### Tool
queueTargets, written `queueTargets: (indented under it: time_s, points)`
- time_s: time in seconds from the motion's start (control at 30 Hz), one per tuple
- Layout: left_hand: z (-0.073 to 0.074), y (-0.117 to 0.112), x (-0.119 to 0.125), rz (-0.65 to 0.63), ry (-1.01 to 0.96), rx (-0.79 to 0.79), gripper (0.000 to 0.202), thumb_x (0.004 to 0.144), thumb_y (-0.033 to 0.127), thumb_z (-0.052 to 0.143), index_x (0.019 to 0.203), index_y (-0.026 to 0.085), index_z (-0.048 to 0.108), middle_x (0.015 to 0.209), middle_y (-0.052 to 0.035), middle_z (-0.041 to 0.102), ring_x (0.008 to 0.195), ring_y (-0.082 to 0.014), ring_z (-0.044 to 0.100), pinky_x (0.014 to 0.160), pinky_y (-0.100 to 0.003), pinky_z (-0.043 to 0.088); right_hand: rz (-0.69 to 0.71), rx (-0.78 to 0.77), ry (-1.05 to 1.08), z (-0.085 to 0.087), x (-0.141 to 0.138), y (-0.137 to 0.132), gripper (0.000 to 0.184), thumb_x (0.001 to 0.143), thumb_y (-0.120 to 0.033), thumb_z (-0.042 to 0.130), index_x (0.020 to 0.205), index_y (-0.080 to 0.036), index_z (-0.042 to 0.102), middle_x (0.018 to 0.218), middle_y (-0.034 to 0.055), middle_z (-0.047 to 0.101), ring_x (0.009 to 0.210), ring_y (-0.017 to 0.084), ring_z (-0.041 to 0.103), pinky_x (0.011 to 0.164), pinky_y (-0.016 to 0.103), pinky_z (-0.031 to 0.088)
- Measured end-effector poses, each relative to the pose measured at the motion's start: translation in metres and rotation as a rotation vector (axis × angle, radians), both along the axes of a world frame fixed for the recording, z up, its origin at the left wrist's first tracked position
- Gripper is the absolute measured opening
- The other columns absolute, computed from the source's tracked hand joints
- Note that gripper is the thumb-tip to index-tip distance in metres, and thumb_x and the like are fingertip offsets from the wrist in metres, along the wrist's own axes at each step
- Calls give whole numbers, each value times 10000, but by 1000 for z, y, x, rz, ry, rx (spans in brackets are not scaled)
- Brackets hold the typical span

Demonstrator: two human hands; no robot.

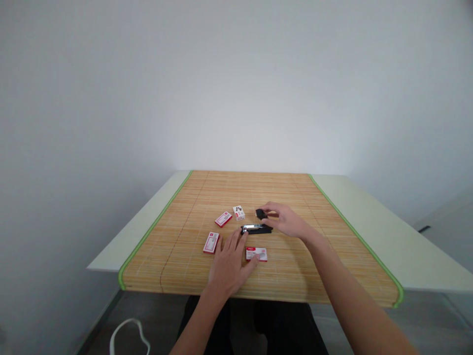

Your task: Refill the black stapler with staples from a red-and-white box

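A black stapler (256, 230) lies on the mat with its lid swung up and its metal staple channel showing. The raised lid (261, 214) is pinched between the thumb and fingers of my right hand (284, 219), which comes in from the right. My left hand (231, 261) rests on the mat with its fingers stretched out. Its fingertips are at the stapler's left end. Its thumb reaches the edge of a flat red and white box (254, 253). Another such box (211, 242) lies just left of that hand.
Behind the stapler are a red and white box (223, 219) and a small white box (238, 212) with a dark picture. A bamboo mat (251, 190) with green edging covers the middle of the white table (369, 207). A plain wall stands behind it.
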State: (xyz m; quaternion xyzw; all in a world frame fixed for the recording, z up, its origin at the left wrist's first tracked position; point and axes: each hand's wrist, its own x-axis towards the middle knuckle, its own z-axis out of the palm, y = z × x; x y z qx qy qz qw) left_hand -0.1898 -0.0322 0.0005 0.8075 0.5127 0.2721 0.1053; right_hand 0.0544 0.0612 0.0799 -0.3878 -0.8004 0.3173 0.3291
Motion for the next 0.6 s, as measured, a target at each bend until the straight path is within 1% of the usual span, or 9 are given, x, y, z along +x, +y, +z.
queueTargets:
  time_s: [0.13,0.2,0.27,0.33,0.4,0.5,0.6]
  points:
    - [1,-1,0,9,3,-20,640,973,573,511,1553,344,371,1642,-58,360,1500,-339,338,1264,-617,124,84,139,-273,2,-26,5,269,887,-241,679,1148,-239,739,1043,50,693,962,214,637,901,357,498]
    - [2,-1,0,8,10,-18,634,979,579,496,1553,343,368,1639,-58,364,1503,-329,334,1265,-609,130,105,151,-364,0,-36,8,233,882,-225,678,1104,-232,747,1008,45,682,926,206,626,853,327,478]
    - [3,-2,0,6,10,-13,632,985,579,485,1557,342,359,1638,-58,366,1507,-323,327,1264,-608,138,121,147,-405,-2,-42,12,191,877,-217,680,1055,-223,749,994,42,675,908,197,619,823,306,465]
    - [4,-2,0,4,6,-9,635,988,575,483,1562,336,352,1636,-61,367,1512,-323,319,1261,-609,151,143,138,-421,-3,-44,15,163,874,-219,685,1023,-217,751,983,39,678,896,192,619,807,296,461]
    - [4,-3,-1,5,2,-4,650,982,579,492,1566,332,346,1635,-67,368,1511,-324,319,1258,-606,164,166,121,-412,-4,-42,16,172,878,-236,688,1035,-221,758,987,38,694,889,192,630,798,295,468]
    - [5,-5,-2,-6,-7,3,714,942,605,554,1568,335,342,1635,-73,364,1504,-331,327,1253,-599,186,148,73,-336,-8,-29,15,293,900,-276,674,1185,-251,737,1073,45,734,942,213,661,844,327,496]
    - [12,-9,-3,-16,-28,8,811,865,570,672,1567,326,347,1624,-79,372,1485,-350,340,1241,-575,233,59,-4,-243,-16,-10,8,367,930,-326,633,1286,-265,700,1188,56,741,1063,246,674,951,400,516]
